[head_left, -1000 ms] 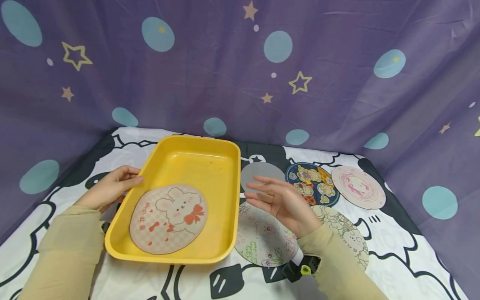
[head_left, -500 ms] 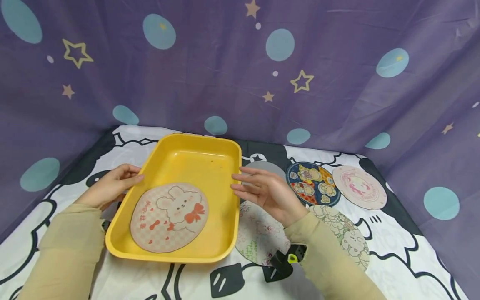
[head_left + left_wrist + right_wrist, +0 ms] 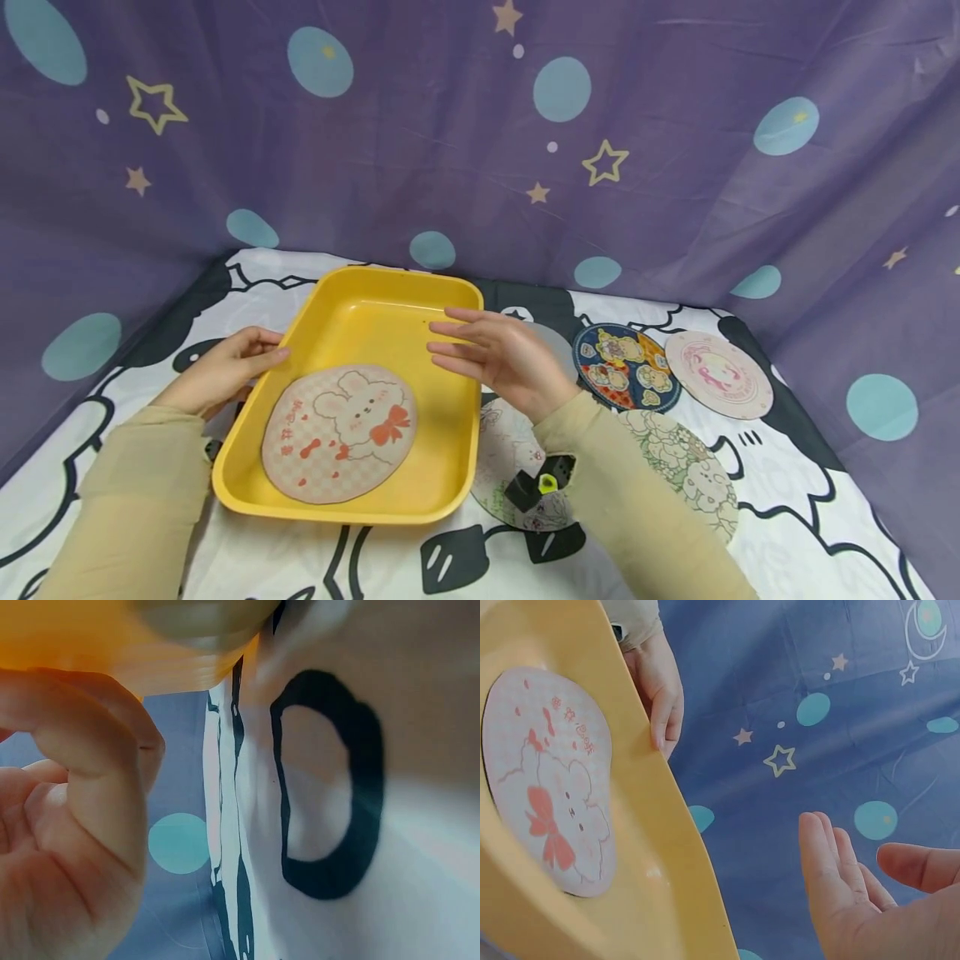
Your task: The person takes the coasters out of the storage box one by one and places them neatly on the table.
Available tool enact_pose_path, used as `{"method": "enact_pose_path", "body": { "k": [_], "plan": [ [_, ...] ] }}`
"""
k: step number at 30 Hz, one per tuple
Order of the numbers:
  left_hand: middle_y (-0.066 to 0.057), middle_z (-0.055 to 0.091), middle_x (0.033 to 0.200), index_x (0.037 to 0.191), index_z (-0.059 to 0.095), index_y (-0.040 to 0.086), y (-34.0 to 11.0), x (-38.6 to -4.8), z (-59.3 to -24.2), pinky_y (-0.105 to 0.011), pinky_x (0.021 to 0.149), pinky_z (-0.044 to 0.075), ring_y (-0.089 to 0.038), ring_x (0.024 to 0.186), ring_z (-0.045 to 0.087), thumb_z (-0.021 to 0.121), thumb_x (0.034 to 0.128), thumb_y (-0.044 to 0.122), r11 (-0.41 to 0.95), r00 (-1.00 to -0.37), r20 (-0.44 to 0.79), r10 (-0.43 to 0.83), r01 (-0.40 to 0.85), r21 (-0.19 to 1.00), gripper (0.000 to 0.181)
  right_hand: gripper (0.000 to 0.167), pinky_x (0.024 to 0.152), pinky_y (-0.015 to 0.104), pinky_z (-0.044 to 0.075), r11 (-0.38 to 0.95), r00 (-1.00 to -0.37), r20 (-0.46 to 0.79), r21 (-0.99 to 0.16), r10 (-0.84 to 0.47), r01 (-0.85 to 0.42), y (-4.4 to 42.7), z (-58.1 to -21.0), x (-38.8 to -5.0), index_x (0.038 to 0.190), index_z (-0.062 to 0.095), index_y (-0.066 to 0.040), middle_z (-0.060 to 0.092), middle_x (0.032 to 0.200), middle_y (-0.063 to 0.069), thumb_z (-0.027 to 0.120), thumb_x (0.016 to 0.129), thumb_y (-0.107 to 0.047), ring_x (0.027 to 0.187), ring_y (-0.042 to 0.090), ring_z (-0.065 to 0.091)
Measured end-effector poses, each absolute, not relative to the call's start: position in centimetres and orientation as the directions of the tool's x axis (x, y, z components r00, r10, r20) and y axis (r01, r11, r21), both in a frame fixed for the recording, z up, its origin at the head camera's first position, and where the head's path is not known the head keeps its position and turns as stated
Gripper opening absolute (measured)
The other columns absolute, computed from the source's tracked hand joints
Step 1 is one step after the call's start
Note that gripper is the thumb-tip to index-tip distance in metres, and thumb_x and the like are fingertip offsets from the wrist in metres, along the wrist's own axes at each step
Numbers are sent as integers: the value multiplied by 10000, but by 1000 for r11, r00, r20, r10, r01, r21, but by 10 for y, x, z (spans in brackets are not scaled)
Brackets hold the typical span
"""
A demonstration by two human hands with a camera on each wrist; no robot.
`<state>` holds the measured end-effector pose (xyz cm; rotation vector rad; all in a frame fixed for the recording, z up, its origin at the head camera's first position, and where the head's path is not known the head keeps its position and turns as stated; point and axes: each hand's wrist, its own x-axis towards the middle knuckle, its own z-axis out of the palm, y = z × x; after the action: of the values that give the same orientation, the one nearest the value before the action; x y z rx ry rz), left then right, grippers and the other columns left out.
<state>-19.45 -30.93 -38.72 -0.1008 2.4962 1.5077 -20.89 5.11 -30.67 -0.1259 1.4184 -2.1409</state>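
A yellow plastic tray (image 3: 450, 433) lies on the cloth with a pink round mat (image 3: 322, 467) inside, printed with a bunny and a red bow. My left hand (image 3: 228, 371) grips the tray's left rim, thumb over the edge; in the left wrist view its fingers (image 3: 112, 765) are curled against the tray's outer side. Above the tray's right rim hovers my right hand (image 3: 502, 358), fingers straight and apart from anything. The right wrist view shows this hand (image 3: 862, 907) empty, the tray beside it.
Right of the tray lie several round mats: a plain grey one (image 3: 558, 342), a navy bear one (image 3: 622, 367), a pink one (image 3: 718, 375), a green-and-cream one (image 3: 701, 479) and a floral one (image 3: 502, 446) partly under my forearm. Behind hangs a purple curtain (image 3: 450, 150).
My right hand has moved left, from over the mats to above the tray's right rim. The left hand keeps its grip, and the tray has stayed put.
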Motion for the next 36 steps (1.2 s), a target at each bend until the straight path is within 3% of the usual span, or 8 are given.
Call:
{"method": "enact_pose_path", "body": {
  "k": [16,26,36],
  "plan": [
    [-190,536,1229,1412,317,-54,-309,-194,-388,-302,754,588,-82,893,632,509,1025,420,456,-974,-220,58,-171,874,642,389,921,409,556,-273,-809,-218,-867,-545,417,9,-301,-213,1379,551,-67,627,1331,146,530,990,-56,1210,365,620],
    [-202,529,1242,1418,311,-57,-309,-192,-389,-300,750,587,-78,896,626,497,1030,418,452,-976,-209,60,-160,877,641,371,903,394,569,-195,-808,-313,-867,-500,458,-23,-313,-228,1355,584,-87,688,1219,100,540,987,-73,1106,293,684],
    [-215,529,1255,1417,313,-59,-308,-191,-387,-306,754,588,-81,897,629,501,1029,414,443,-977,-204,66,-154,883,640,385,932,400,556,-152,-804,-337,-875,-490,459,-37,-329,-232,1375,563,-66,692,1205,101,547,994,-116,1090,311,688]
  ]
}}
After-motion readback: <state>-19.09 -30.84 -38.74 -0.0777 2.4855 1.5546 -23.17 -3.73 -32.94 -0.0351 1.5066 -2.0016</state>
